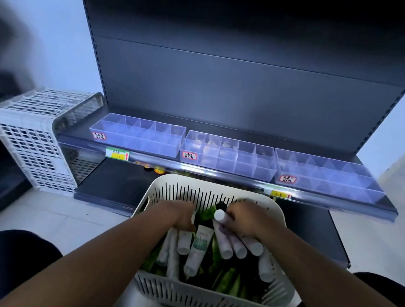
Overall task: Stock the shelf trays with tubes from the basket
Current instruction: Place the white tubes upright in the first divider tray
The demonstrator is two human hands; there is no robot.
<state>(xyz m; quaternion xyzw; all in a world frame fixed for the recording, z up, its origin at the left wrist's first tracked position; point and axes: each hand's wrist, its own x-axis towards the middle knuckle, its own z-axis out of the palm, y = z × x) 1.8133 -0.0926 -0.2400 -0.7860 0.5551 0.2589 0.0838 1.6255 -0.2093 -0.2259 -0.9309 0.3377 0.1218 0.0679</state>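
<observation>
Both hands are down inside the basket (159, 191), which sits directly below the camera between the person's knees, its far rim just short of the shelf edge. The right hand (252, 221) has its fingers curled round a bunch of pale tubes (232, 241); three capped ends fan out from under the palm toward 6 o'clock, and one more white cap (219, 215) sticks up at the thumb side, so the tubes' long axes run roughly 12-to-6, tilted a little toward 7. The left hand (179, 215) is curled over the heap too, with white tubes (184, 242) poking out beneath it; it looks to be gripping at least one, though how firmly I cannot tell. Loose green and white tubes fill the rest of the basket under both wrists.

From the hands, the shelf trays lie up and away. The middle tray (228, 156) is near 12 o'clock, the left tray (137, 135) toward 11, the right tray (328, 174) toward 1 to 2. The middle tray seems to hold something in its back cells, too blurred to name; the other two look bare.

My judgement: the right hand, loaded and nearer the middle and right trays, is best placed to lift forward. Its tubes would need turning upright to drop into the narrow cells, caps down or up as the store prefers
</observation>
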